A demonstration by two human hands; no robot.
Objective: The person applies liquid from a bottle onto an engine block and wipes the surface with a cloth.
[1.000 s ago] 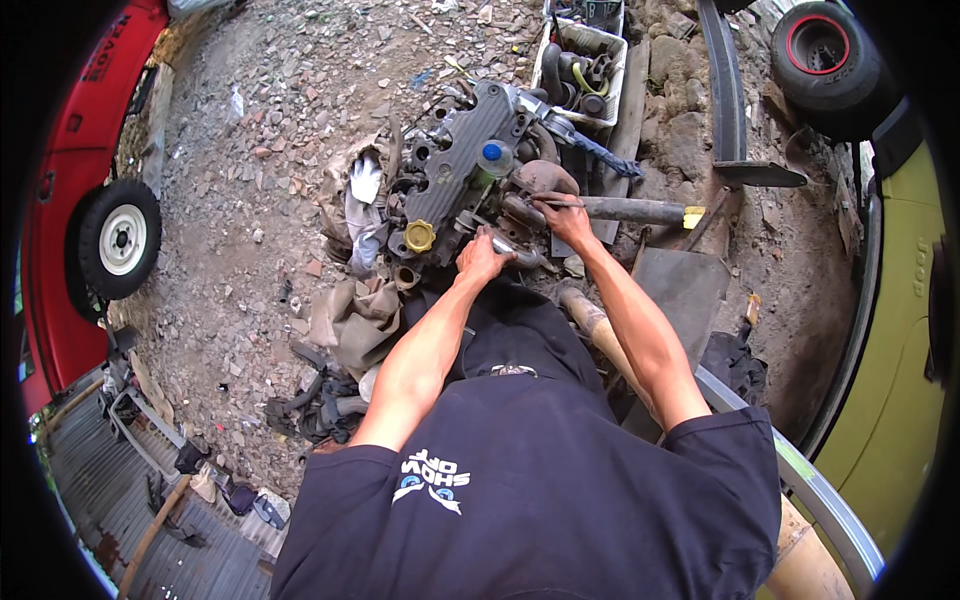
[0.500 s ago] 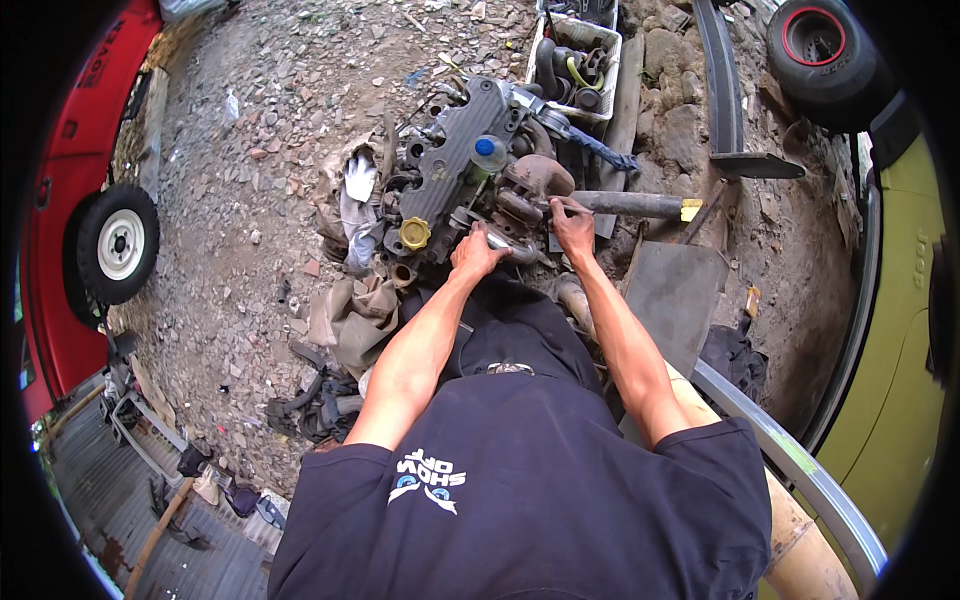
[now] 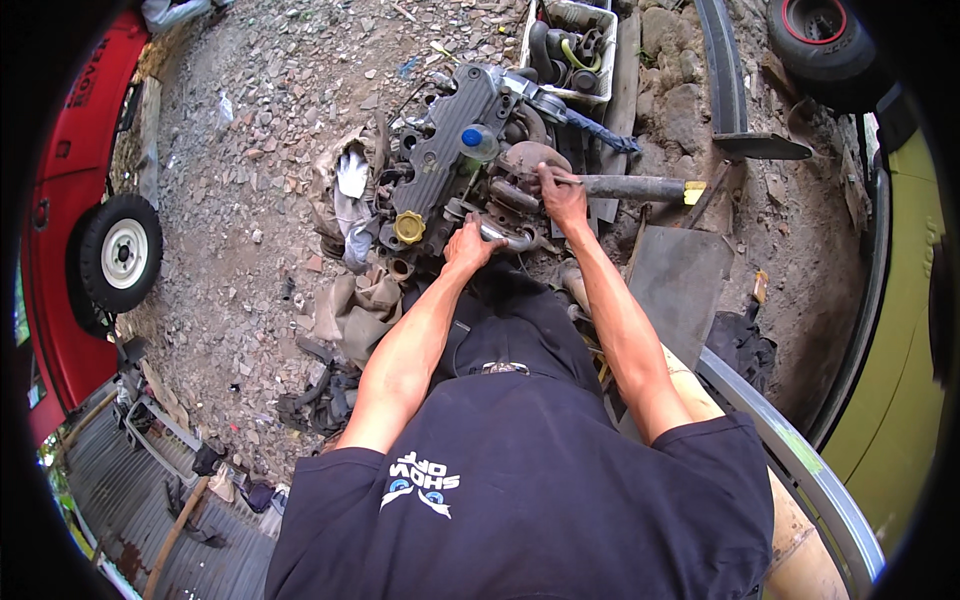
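Note:
A grimy engine [image 3: 445, 140] with a ribbed grey cover, a yellow cap [image 3: 408, 228] and a bottle with a blue lid [image 3: 475, 141] on it lies before me. My left hand [image 3: 466, 243] is closed on a silvery metal pipe [image 3: 510, 234] at the engine's lower side. My right hand [image 3: 562, 195] pinches a thin dark rod-like piece, partly hidden by my fingers, against the rusty turbo housing [image 3: 518, 163]. A long grey tube [image 3: 632, 188] with a yellow end sticks out to the right of that housing.
White crate of parts [image 3: 568, 60] above; gloves [image 3: 352, 175] and rags [image 3: 355, 315] left of the engine; grey sheet [image 3: 676, 285], bamboo pole [image 3: 800, 540], metal rail [image 3: 800, 470] at right; red vehicle [image 3: 65, 330], green vehicle [image 3: 890, 380], loose tyre [image 3: 820, 60] at the edges; gravel ground [image 3: 240, 170].
My right hand has moved up along the rusty housing, its fingers now higher on it. My left hand stays at the silvery pipe. The whole view has shifted slightly.

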